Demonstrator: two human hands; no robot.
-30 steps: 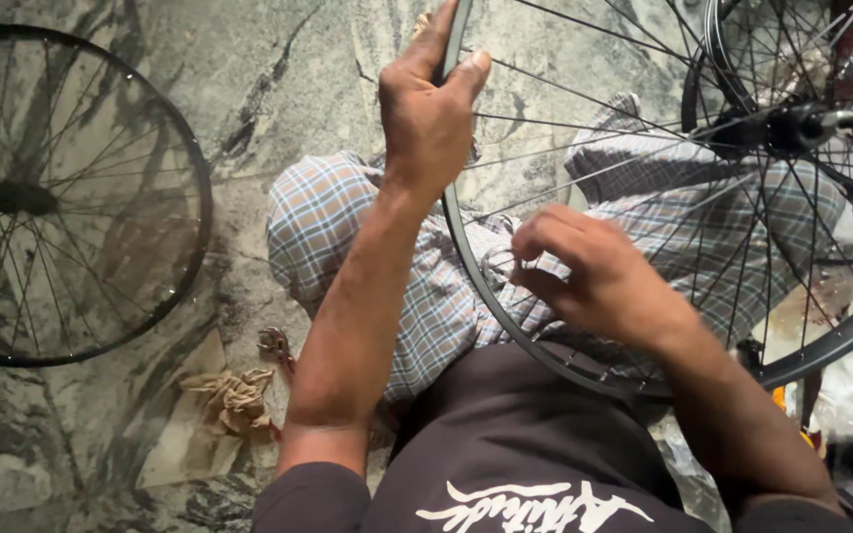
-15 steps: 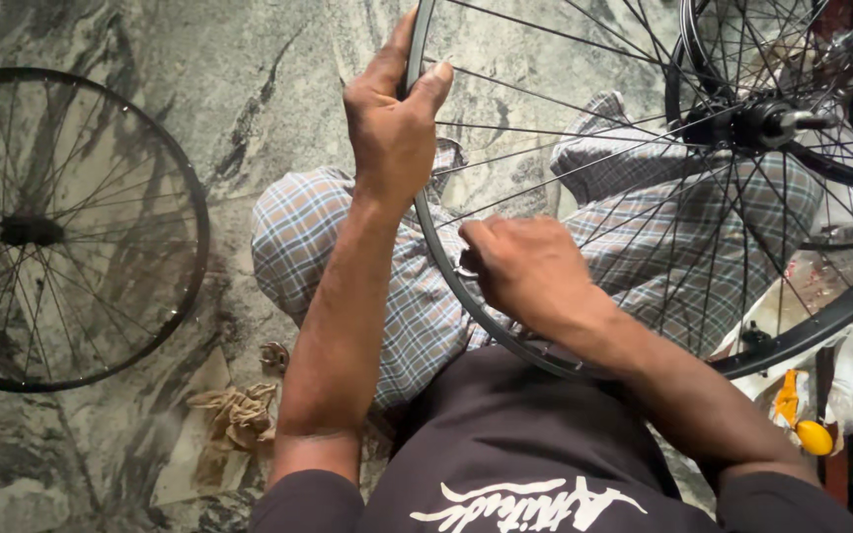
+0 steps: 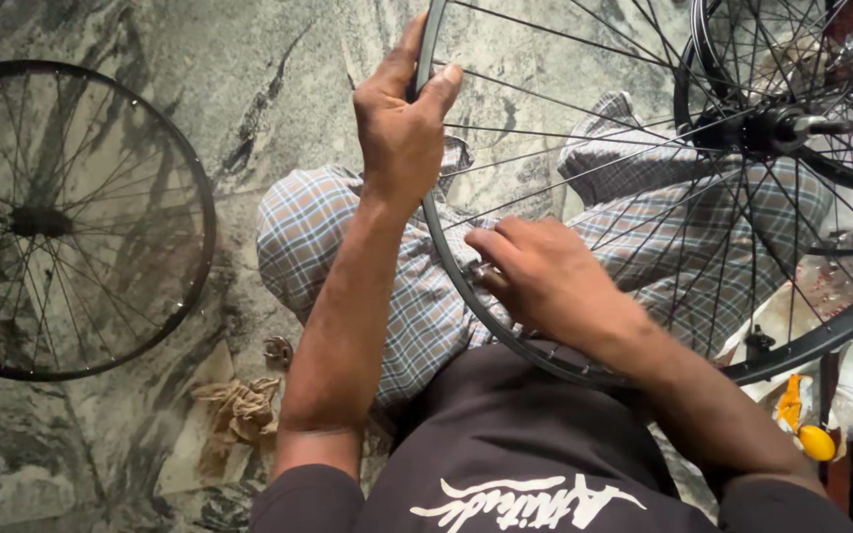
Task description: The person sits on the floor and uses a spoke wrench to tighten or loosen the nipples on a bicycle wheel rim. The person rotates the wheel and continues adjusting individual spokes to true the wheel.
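While gripped: wheel rim [image 3: 446,259], both hands.

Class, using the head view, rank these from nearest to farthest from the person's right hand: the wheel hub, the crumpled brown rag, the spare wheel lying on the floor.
From the right hand:
1. Black wheel hub, upper right.
2. Crumpled brown rag, lower left on the floor.
3. Spare black spoked wheel, flat at far left.

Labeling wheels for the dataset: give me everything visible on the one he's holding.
The bicycle wheel has a dark, metal-looking rim, thin silver spokes and a black hub with an axle stub. No tyre. It stands nearly upright over the person's checked-trousered lap, cut off at the frame edges. The left hand grips the rim; the right hand pinches near the rim's inner edge.
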